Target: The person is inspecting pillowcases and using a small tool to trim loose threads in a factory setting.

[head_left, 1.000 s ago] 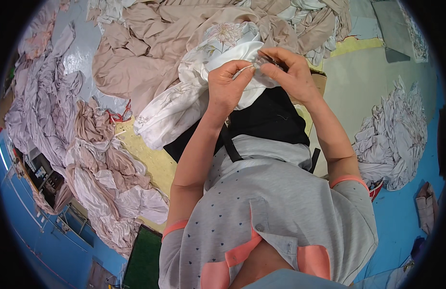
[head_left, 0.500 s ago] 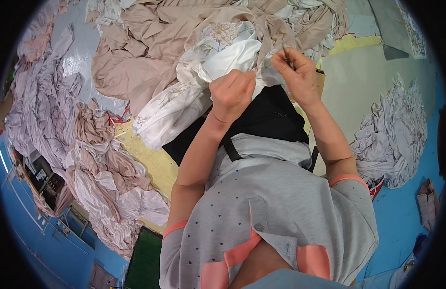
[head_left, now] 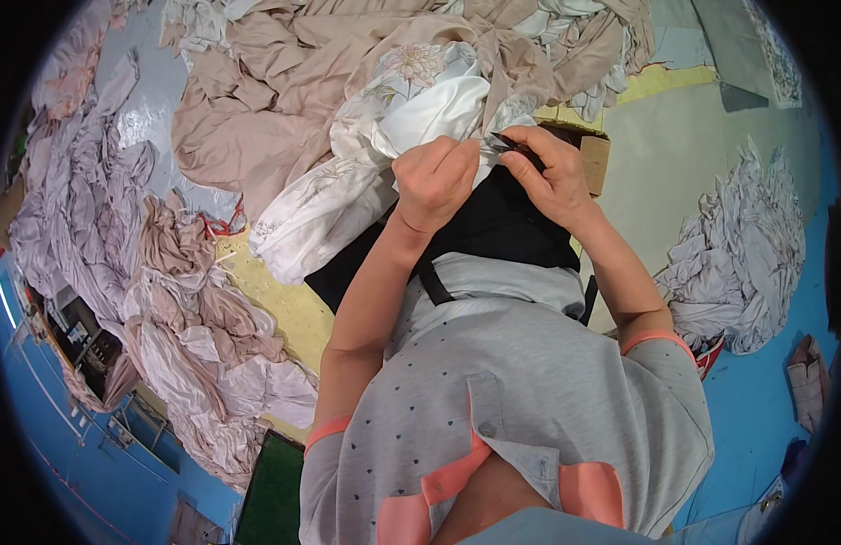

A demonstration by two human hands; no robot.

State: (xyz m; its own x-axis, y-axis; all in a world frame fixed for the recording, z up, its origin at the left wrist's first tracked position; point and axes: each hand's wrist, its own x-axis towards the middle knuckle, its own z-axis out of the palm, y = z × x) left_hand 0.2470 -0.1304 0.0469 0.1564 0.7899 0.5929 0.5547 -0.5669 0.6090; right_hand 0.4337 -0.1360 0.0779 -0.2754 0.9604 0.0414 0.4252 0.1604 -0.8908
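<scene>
My left hand (head_left: 436, 182) is closed on the edge of a white cloth with a printed flower pattern (head_left: 430, 109), bunched up in front of me. In my right hand (head_left: 555, 177) sits a small pair of dark thread snips (head_left: 504, 142). Their pointed blades face left, close to the fingertips of my left hand. The bit of cloth or thread between the two hands is too small to make out. Beneath both hands, black cloth (head_left: 520, 222) lies over my lap.
Beige fabric (head_left: 248, 118) is heaped behind the white cloth. Crumpled lilac (head_left: 75, 209) and pinkish-white cloths (head_left: 212, 345) lie on the left. At right are a grey-white cloth pile (head_left: 743, 254), a cardboard box (head_left: 595, 163) and blue floor (head_left: 738, 400).
My right hand has come left and slightly down, turning the snips from pointing up to pointing left beside my left hand. The left hand stays nearly still.
</scene>
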